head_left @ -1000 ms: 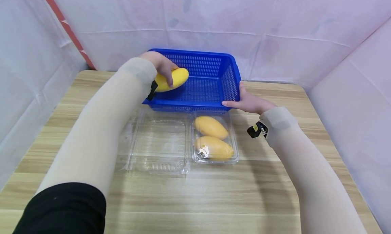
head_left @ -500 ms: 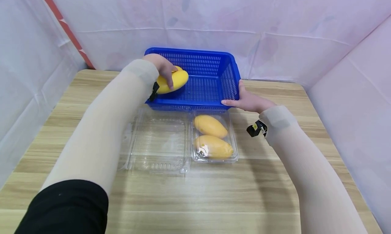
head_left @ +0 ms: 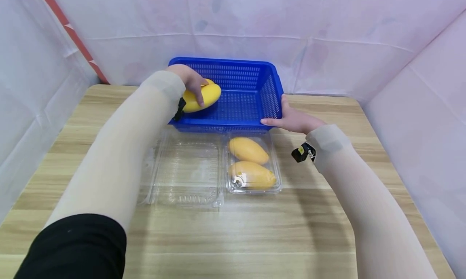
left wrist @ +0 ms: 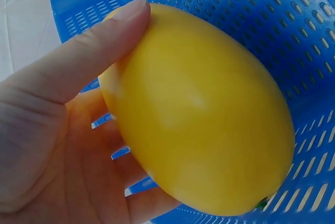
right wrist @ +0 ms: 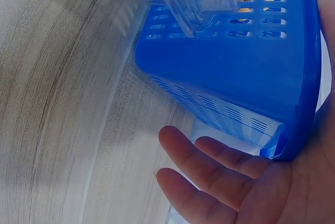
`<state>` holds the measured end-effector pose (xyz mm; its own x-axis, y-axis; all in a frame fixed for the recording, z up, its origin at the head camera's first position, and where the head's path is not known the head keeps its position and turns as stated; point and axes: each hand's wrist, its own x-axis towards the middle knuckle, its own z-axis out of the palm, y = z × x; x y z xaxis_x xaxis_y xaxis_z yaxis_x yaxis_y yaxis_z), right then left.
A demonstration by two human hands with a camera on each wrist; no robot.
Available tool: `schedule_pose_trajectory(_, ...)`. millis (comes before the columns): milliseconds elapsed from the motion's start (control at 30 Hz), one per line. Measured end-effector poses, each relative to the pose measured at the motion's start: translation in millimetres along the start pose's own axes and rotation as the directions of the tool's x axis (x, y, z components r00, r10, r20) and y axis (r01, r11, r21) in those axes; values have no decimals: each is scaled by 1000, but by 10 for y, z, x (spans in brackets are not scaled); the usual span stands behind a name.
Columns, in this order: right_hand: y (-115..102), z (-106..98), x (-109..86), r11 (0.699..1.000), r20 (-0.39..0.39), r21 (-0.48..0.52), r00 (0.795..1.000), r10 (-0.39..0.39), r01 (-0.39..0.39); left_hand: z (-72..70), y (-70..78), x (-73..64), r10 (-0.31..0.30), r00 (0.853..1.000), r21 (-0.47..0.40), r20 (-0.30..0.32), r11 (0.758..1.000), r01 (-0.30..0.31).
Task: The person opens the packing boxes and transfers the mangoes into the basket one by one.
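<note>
Mango (left wrist: 201,114) sits inside the left end of the basket (head_left: 242,105), pinched between the left hand's (head_left: 187,77) thumb and fingers, likely for a firm hold. The right hand (head_left: 295,119) lies spread at the near right corner, presumably steadying. Nearer, a box (head_left: 255,191) cradles two fruits (head_left: 248,150).

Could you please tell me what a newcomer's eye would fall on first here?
Probably the blue basket at the far side of the table. At its left end, the left grip holds a yellow fruit. Two more fruits sit in a clear container before it.
</note>
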<state>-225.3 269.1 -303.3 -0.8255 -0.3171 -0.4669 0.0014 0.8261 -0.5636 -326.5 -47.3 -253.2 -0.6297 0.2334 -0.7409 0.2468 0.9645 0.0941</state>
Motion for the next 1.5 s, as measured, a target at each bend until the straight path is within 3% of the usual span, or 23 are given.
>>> schedule_pose_trajectory(100,-13,7,-20,1000,-6,-1,1000,-2,2,4,6,-6,0,1000,25,0,1000,0)
schedule_pose_trajectory(367,-45,17,-26,1000,-11,9,1000,-6,6,22,38,-57,-40,999,-13,24,999,40)
schedule_pose_trajectory(633,-60,49,-7,1000,-5,16,1000,-7,7,88,81,0,-6,999,108,54,994,0)
schedule_pose_trajectory(933,-48,56,0,1000,-9,4,1000,2,-2,107,151,10,-53,999,132,14,990,50)
schedule_pose_trajectory(1233,-45,50,2,1000,-14,13,1000,-9,9,100,191,5,-40,999,174,20,984,36)
schedule_pose_trajectory(1500,-58,68,26,1000,-17,7,1000,-10,10,152,235,-63,-87,996,137,-9,987,87)
